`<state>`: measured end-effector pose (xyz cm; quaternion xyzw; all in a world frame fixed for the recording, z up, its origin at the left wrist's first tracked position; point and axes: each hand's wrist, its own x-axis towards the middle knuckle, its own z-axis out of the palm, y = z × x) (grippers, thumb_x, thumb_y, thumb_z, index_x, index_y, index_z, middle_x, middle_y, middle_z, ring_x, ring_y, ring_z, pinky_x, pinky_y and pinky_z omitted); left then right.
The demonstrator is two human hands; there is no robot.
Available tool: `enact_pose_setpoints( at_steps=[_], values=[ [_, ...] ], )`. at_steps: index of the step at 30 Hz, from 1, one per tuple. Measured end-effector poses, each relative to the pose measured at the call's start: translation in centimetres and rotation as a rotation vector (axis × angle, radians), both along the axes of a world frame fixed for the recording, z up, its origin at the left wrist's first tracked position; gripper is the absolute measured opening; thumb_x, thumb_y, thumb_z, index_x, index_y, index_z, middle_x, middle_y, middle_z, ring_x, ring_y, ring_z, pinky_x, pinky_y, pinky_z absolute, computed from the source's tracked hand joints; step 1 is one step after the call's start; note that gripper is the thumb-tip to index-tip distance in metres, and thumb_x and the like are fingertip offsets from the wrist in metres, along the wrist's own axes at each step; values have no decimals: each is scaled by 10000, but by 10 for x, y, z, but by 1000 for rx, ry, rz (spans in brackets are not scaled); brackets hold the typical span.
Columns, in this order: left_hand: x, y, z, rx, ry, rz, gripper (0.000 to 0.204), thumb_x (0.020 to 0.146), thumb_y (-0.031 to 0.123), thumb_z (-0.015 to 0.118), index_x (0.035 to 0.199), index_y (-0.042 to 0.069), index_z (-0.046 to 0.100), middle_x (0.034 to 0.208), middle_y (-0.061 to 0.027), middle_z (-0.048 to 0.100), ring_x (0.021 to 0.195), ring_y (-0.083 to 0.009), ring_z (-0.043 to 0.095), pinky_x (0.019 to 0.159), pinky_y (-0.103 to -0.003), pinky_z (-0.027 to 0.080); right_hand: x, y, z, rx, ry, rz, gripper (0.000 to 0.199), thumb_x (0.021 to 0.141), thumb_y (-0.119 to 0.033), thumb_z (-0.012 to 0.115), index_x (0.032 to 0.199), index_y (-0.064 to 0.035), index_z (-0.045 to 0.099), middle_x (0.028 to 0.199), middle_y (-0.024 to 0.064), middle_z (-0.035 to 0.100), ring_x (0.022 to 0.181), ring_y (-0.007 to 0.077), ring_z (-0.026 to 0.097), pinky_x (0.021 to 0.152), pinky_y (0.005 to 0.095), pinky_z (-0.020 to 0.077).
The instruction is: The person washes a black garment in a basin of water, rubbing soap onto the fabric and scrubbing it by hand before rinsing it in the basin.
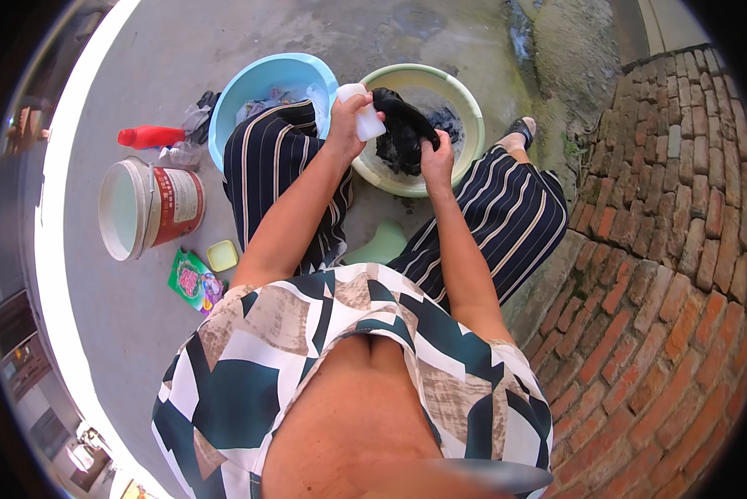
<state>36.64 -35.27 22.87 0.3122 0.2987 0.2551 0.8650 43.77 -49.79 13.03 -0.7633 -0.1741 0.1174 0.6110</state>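
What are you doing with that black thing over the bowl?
A person sits on the ground washing by hand. The left hand holds a white bar of soap against a wet black cloth, which the right hand grips over a pale green basin. A blue basin with more laundry sits beside it. To the left lie a tipped bucket, a red bottle and a green detergent packet.

A light blue basin [265, 79] sits on the concrete at far left, with a red bottle [150, 135] lying just beyond it. Nearer left, a white bucket [145, 208] lies tipped over, beside a green packet [194, 281] and a small yellow dish [222, 255]. Brick paving [681, 249] rises on the right.
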Motion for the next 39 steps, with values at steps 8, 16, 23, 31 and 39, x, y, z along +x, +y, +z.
enact_pose_setpoints(
  at_steps=[8,16,23,31,39],
  values=[
    [-15,-20,-34,552,638,-313,427,673,115,634,1043,2,453,824,-83,517,591,-135,512,485,-259,447,6,-12,29,648,1235,-210,238,808,-200,507,983,-40,519,898,85,588,830,224,576,754,344,461],
    [-22,-27,-51,997,489,-468,414,695,69,632,1079,22,484,930,-98,545,784,-149,542,663,-263,444,10,-19,68,833,1181,176,263,848,-223,469,1011,-24,525,971,104,593,878,229,582,784,360,464],
    [-24,-24,-58,1171,541,-380,263,703,81,632,941,38,528,825,-59,534,755,-140,516,680,-259,423,12,-15,60,688,833,125,253,799,-103,546,1034,-12,516,935,88,577,829,193,575,764,308,458],
    [0,-17,4,780,498,-410,150,735,125,634,803,85,507,668,22,460,574,-64,430,488,-226,349,36,-31,43,133,889,73,517,798,-492,487,1018,-26,528,957,134,581,811,248,588,718,375,476],
    [-24,-104,-2,1795,213,-782,104,680,64,581,765,60,521,840,-105,504,863,-270,494,776,-352,401,9,-2,14,703,1302,96,367,815,-369,473,954,-40,561,899,130,589,786,258,588,714,359,487]
  ],
)
